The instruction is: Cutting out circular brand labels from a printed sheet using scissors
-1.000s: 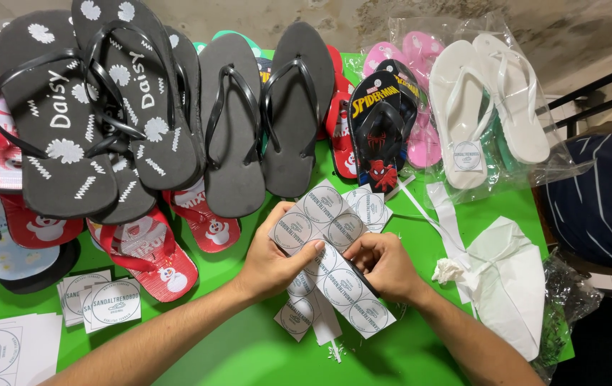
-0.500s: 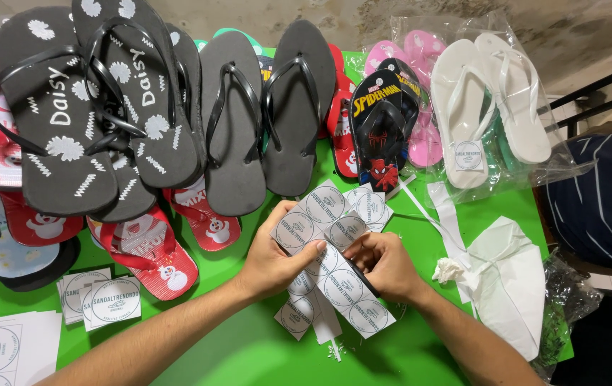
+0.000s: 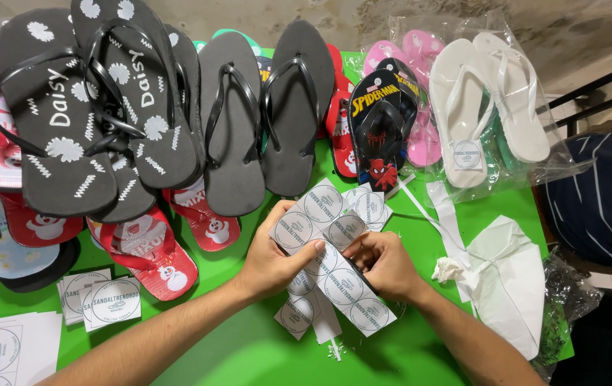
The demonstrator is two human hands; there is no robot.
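Both of my hands meet over the green table [image 3: 249,350] at the centre. My left hand [image 3: 274,254] pinches a strip of white round-printed stickers [image 3: 320,214] with thumb on top. My right hand [image 3: 386,263] grips the same sticker strip from the right, fingers curled at its middle. The strip runs diagonally, its lower end [image 3: 359,304] lying under my hands. Just beyond the strip lie plain black flip-flops [image 3: 263,121] and a small black flip-flop with a red cartoon figure [image 3: 379,136].
Black patterned flip-flops [image 3: 84,107] and red ones [image 3: 152,254] pile at the left. White flip-flops in clear bags [image 3: 492,100] lie far right, pink ones [image 3: 420,136] beside them. White backing paper [image 3: 506,279] lies right. Loose sticker sheets [image 3: 95,300] lie at the lower left. A striped dark cloth [image 3: 606,193] lies beyond the table's right edge.
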